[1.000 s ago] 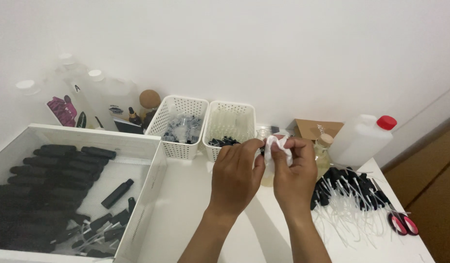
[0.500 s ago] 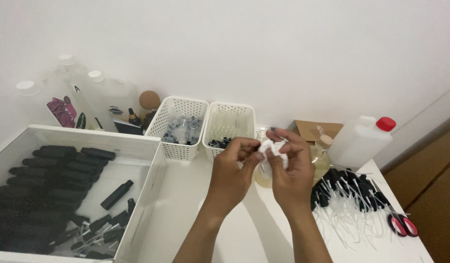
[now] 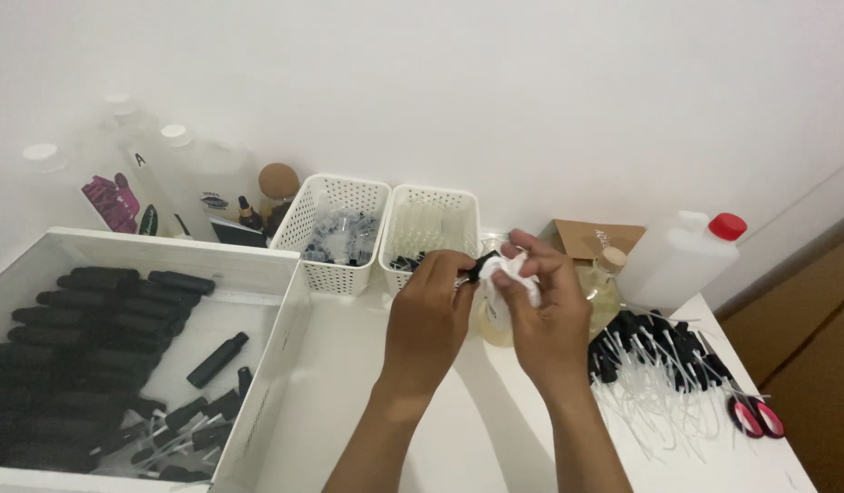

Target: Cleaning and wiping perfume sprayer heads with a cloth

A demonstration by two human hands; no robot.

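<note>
White tissue is pinched in right hand fingers, wiping a black cap clamped by left hand. Next likely needs firm grip, frame centre.

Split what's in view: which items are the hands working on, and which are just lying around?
In hand:
- left hand pinching a small black part
- right hand holding a white wipe against it

Lying about:
- tray of black bottles
- two white baskets
- pile of black pump tops
- red-capped jug
- scissors
</note>
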